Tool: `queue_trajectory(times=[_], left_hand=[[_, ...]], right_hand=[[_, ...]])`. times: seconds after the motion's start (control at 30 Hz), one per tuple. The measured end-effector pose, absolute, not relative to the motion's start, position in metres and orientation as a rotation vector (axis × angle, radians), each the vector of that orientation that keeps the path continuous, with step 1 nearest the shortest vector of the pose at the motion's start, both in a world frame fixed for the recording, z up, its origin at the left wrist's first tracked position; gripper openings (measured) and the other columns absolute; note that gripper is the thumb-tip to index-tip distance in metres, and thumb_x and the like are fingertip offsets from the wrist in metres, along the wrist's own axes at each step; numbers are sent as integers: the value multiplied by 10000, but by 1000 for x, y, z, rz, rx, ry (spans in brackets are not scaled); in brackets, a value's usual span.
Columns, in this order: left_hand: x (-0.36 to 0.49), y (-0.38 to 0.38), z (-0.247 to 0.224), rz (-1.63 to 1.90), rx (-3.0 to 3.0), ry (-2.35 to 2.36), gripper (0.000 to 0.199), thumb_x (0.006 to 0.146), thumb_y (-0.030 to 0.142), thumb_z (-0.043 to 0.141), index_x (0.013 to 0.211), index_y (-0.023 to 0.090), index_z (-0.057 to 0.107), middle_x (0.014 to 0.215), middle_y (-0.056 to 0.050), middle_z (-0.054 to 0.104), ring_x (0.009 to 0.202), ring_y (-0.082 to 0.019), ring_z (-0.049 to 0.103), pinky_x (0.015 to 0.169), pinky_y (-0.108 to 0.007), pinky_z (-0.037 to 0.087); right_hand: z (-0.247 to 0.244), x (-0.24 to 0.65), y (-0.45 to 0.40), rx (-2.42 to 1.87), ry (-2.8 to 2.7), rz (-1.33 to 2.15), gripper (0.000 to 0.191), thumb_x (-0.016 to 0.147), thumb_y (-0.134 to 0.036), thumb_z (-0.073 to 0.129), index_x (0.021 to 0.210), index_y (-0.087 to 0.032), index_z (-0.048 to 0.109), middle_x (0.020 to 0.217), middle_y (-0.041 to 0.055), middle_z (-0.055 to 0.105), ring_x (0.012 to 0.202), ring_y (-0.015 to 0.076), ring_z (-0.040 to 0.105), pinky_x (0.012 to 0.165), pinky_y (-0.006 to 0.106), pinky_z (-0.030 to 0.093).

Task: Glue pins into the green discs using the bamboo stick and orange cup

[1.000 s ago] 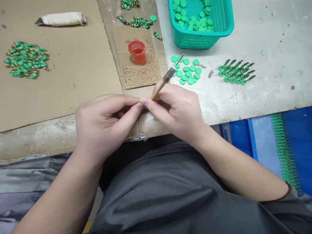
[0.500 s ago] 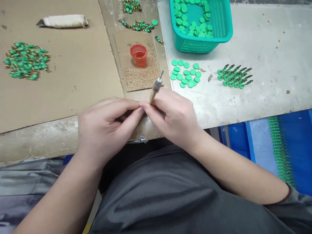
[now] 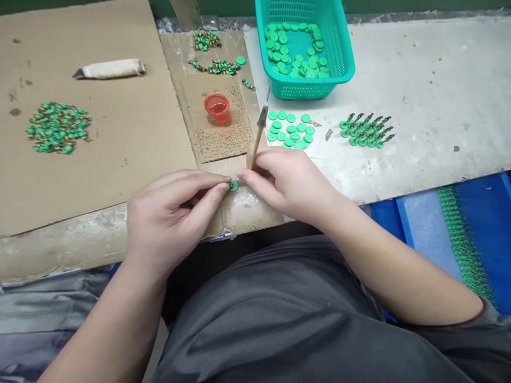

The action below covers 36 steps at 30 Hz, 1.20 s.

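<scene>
Near the table's front edge, my left hand (image 3: 171, 210) pinches a small green button (image 3: 233, 185) between thumb and forefinger. A dark bit shows beside the button at the fingertips. My right hand (image 3: 285, 178), just to the right, is closed on a thin wooden-handled tool (image 3: 259, 133) whose fine metal tip points up and away. The two hands are slightly apart. Beyond them, a small red cup (image 3: 217, 110) with liquid stands on a speckled cardboard piece (image 3: 223, 142). Loose green buttons (image 3: 291, 128) lie to the right of it.
A teal basket (image 3: 305, 89) holds many green buttons. Buttons with dark figures (image 3: 366, 130) stand in rows at the right. Green-and-yellow pieces (image 3: 59, 127) are heaped at the left, below a wrapped blade (image 3: 114, 69). A blue tray (image 3: 493, 229) sits at the lower right.
The view has shifted, showing more of the table's far side. My right hand has moved off my left fingertips, and the green button now shows there. The tool stands more upright.
</scene>
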<state>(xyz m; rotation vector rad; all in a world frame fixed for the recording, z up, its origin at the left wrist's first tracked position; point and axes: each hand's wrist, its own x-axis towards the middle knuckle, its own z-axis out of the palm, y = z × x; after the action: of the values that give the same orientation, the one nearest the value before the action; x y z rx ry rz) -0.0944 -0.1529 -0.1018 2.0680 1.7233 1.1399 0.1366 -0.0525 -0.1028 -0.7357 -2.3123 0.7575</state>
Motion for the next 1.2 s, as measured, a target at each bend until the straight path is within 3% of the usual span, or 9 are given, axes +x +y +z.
queue_trajectory(times=[0.43,0.67,0.83,1.1,1.2], left_hand=[[-94,-157,-102,1112,2083,1796,111,1146,325,851,1099,308,950,1089,43,962,969,-142,896,920,-249,655],[-94,-158,-103,1094,2027,1841,149,1136,407,845,1078,338,964,1063,29,957,960,-187,899,924,-307,686],[-93,-156,-102,1106,2030,1824,142,1128,373,851,1044,322,953,1025,39,948,933,-165,881,913,-281,658],[-92,-151,-100,1167,1750,1748,92,1030,331,879,1010,315,967,1006,1,948,852,-174,852,785,-283,650],[-97,-153,-91,1204,1556,1673,126,1016,396,904,977,285,949,952,-37,933,796,-189,845,748,-291,688]], right_hand=[[-100,121,-45,-726,-2420,875,359,1286,-492,663,1001,-295,755,1078,8,850,973,220,792,996,360,637],[-98,121,-49,-719,-2426,840,345,1307,-412,601,1065,-269,801,1046,26,810,1003,241,806,984,361,626],[-99,115,-50,-742,-2426,851,336,1309,-379,584,1069,-266,790,1021,21,768,978,235,789,978,334,603],[-105,123,-58,-821,-2181,903,381,1264,-394,675,909,-259,646,917,2,770,875,190,748,839,303,565],[-96,146,-74,-926,-1945,971,391,1241,-427,706,894,-255,652,801,-14,737,739,176,727,724,297,545]])
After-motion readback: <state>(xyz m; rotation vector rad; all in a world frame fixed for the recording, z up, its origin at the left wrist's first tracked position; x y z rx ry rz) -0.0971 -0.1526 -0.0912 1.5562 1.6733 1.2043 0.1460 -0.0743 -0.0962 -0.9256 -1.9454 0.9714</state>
